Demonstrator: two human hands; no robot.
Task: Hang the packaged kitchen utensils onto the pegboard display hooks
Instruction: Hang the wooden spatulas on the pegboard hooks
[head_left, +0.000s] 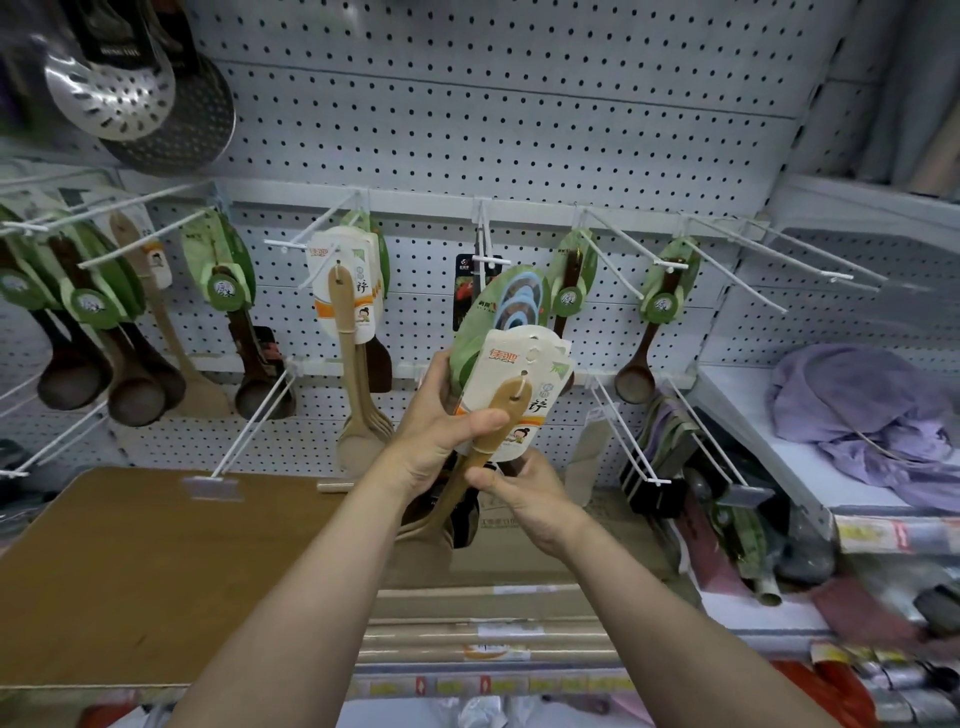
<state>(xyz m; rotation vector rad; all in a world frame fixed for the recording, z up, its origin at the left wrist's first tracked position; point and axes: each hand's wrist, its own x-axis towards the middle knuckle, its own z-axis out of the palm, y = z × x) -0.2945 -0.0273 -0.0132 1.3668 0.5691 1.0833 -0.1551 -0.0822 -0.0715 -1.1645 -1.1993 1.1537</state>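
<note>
Left hand (441, 436) is gripping a fanned bunch of carded utensils (511, 384), mid-scene in front of the pegboard (493, 119). Right hand (511, 483) pinches the front spoon handle (483, 447). I'd peel one card off, then line its hole up with the matching hook (306, 244) on the left.

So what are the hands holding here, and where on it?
The left hand grips a bunch of carded tan wooden utensils around the cards' lower part; the right hand pinches the front utensil's handle below.

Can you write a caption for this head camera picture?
Both hands hold white-carded tan wooden utensil packs before the white pegboard.
</note>
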